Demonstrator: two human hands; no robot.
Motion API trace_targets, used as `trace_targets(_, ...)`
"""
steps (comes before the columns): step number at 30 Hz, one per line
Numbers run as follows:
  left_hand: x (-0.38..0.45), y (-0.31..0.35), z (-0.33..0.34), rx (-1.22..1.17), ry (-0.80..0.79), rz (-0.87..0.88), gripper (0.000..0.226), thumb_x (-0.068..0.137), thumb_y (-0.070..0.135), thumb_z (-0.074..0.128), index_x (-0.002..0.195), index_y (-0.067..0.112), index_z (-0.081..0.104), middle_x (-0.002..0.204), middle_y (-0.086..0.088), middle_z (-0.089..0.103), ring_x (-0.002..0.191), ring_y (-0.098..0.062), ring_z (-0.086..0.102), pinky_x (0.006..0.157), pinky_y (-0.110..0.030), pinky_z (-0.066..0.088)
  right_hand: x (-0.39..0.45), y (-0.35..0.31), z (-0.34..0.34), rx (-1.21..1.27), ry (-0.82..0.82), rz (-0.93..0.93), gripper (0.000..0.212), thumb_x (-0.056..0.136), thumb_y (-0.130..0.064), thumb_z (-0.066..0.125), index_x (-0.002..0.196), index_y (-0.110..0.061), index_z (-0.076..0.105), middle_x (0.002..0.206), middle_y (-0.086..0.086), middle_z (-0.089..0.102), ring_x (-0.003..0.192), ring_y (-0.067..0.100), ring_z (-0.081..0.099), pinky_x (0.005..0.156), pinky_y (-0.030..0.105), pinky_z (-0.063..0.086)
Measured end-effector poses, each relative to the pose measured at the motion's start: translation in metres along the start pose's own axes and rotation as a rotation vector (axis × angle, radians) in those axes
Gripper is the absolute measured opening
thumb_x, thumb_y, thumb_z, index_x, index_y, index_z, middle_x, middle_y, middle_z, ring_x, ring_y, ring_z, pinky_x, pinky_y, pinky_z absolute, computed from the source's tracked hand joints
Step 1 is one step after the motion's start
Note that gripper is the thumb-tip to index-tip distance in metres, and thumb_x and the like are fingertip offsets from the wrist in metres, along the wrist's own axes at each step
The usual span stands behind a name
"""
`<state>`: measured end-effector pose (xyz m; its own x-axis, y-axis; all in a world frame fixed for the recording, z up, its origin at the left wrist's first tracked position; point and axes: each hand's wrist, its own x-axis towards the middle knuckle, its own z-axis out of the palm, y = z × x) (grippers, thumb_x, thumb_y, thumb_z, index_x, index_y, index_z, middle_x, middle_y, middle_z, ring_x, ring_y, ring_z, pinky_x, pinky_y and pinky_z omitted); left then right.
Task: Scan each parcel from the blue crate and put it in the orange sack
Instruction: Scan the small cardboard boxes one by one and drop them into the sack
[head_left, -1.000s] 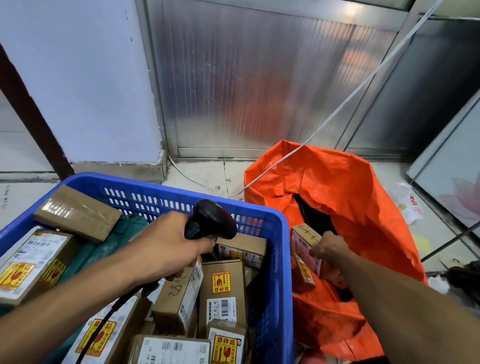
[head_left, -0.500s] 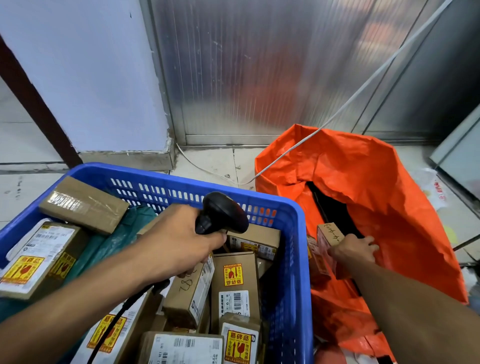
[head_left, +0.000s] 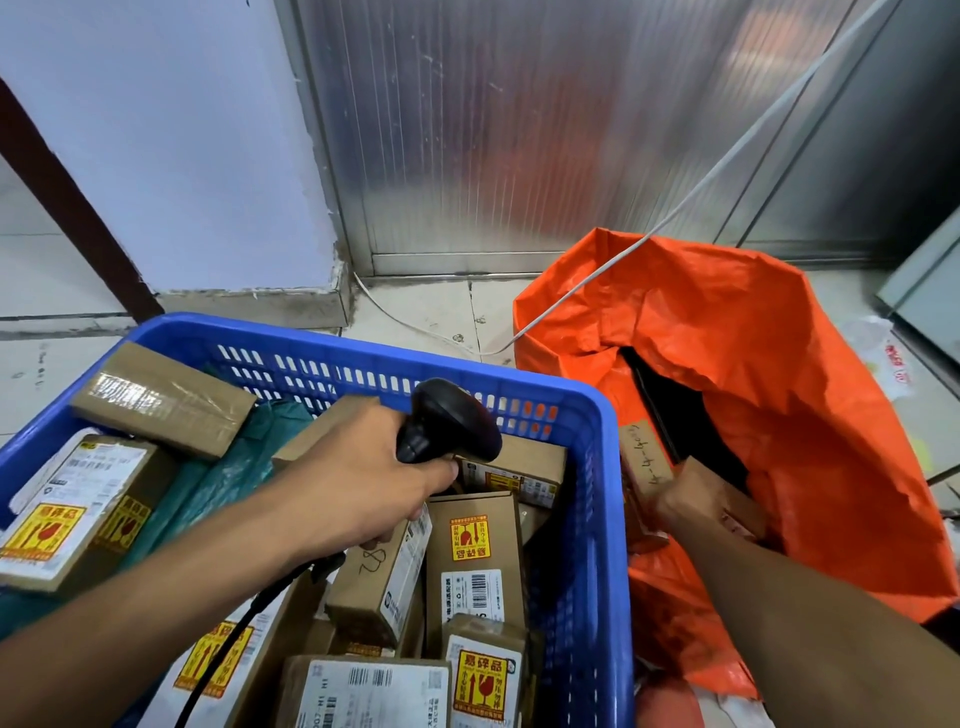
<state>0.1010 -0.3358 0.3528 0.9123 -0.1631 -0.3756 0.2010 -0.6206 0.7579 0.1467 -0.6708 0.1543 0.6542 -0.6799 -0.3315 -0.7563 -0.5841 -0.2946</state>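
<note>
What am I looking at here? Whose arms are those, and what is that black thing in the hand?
The camera sits on a person's head and looks down, so the two arms you see are that person's own. The left hand grips a black barcode scanner, a tool that reads the striped labels on parcels; its cable hangs below the wrist. Under it stands a blue crate full of cardboard parcels, several with yellow stickers. The right hand holds a small cardboard parcel at the dark mouth of the orange sack, which stands on the floor beside the crate. A white cable runs across the shiny metal wall behind.
</note>
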Motion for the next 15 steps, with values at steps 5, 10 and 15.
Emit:
trace_targets(5, 0.000, 0.002, 0.002, 0.008, -0.015, 0.006, 0.010, 0.094, 0.023, 0.068, 0.095, 0.014, 0.064, 0.060, -0.005, 0.061, 0.043, -0.015, 0.050, 0.043, -0.026, 0.043, 0.010, -0.007, 0.012, 0.066, -0.075, -0.130, 0.016, 0.083, -0.008, 0.065, 0.093, 0.004, 0.068, 0.098, 0.024, 0.069, 0.093, 0.035, 0.067, 0.076, 0.034, 0.054)
trace_targets(10, -0.003, 0.003, 0.001, 0.013, -0.012, 0.011, 0.014, 0.094, 0.024, 0.068, 0.094, 0.010, 0.064, 0.060, -0.005, 0.061, 0.045, -0.017, 0.050, 0.045, -0.027, 0.044, -0.004, -0.021, 0.006, 0.067, -0.111, -0.261, 0.004, 0.085, -0.005, 0.064, 0.088, -0.002, 0.065, 0.091, 0.018, 0.067, 0.082, 0.028, 0.063, 0.066, 0.031, 0.046)
trace_targets(15, -0.007, 0.003, -0.002, 0.013, -0.019, 0.008, 0.017, 0.094, 0.025, 0.068, 0.094, 0.008, 0.066, 0.062, -0.006, 0.062, 0.046, -0.020, 0.052, 0.049, -0.029, 0.047, -0.012, -0.033, -0.008, 0.083, -0.051, -0.350, 0.034, 0.082, -0.013, 0.063, 0.115, -0.003, 0.066, 0.110, 0.019, 0.068, 0.098, 0.035, 0.064, 0.079, 0.037, 0.052)
